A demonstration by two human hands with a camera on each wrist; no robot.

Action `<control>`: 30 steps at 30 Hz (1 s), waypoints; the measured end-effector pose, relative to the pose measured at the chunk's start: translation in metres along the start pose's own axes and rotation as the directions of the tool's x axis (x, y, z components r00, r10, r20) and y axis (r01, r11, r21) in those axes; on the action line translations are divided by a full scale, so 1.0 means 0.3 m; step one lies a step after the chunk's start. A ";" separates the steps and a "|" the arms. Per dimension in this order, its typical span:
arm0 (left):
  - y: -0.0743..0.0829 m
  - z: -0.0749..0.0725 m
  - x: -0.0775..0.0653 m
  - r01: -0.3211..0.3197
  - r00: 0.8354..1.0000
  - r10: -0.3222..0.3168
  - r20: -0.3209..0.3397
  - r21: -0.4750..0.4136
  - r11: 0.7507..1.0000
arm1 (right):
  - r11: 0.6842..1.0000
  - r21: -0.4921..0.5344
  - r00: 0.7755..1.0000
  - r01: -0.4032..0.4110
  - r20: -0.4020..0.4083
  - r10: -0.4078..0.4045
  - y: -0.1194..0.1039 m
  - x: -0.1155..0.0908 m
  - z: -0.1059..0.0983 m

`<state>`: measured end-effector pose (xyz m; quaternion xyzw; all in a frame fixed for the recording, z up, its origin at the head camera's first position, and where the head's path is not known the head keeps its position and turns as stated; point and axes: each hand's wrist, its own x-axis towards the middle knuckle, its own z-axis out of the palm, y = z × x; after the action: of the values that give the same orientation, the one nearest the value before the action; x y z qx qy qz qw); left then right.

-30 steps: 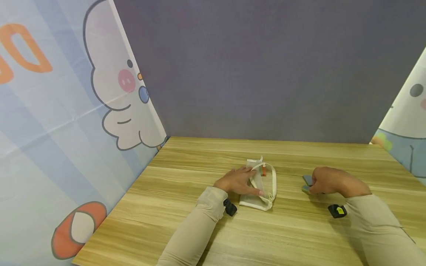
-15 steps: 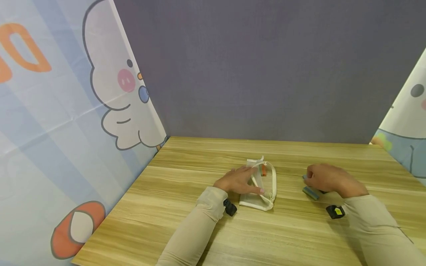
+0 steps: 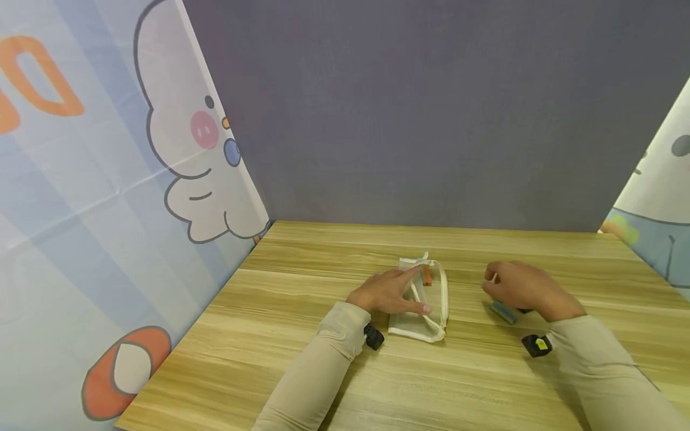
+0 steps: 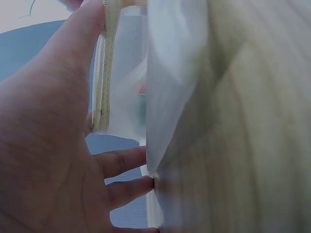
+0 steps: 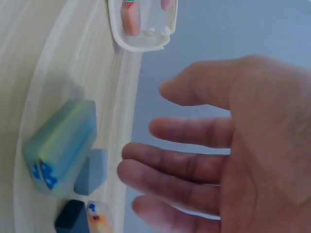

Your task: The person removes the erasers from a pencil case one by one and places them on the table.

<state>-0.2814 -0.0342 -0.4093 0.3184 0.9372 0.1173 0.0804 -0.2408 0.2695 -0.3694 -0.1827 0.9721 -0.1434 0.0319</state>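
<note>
My left hand (image 3: 385, 293) lies on a whitish mesh bag (image 3: 406, 324) with a pale-trimmed mouth, its fingers extended and thumb across the opening. An orange piece (image 3: 427, 275) shows inside; the right wrist view gives it a red, watermelon-like mark. My right hand (image 3: 520, 287) is right of the bag, above a blue-green striped block (image 3: 504, 312). In the right wrist view its fingers (image 5: 175, 182) are loosely bent, with nothing between them. That view shows the striped block with a blue bow-like mark, beside a grey-blue block (image 5: 92, 171).
In the right wrist view a dark block (image 5: 71, 216) and a pale orange piece with a blue mark (image 5: 99, 217) lie near the striped block. The wooden table (image 3: 302, 251) meets a grey panel (image 3: 431, 120) behind and a printed cartoon curtain (image 3: 102, 239) at the left.
My right hand was down at the blocks; it has moved slightly left and away from me. The striped block has come into fuller view. My left hand stays on the bag.
</note>
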 end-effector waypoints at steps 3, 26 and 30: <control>0.004 -0.001 0.000 0.005 1.000 -0.004 -0.005 0.018 1.000 | 1.000 -0.011 0.999 0.007 -0.039 -0.007 -0.008 0.010 0.012; 0.004 0.003 0.005 -0.036 0.999 0.036 -0.018 0.003 0.999 | 0.999 -0.019 0.988 0.026 -0.149 -0.028 -0.058 0.033 0.047; 0.001 0.006 0.008 -0.034 0.999 0.034 -0.012 0.011 0.999 | 0.999 -0.001 0.990 0.032 -0.138 -0.031 -0.056 0.045 0.052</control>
<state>-0.2829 -0.0321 -0.4111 0.3340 0.9327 0.1159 0.0709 -0.2459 0.2455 -0.3796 -0.1877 0.9689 -0.1568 -0.0374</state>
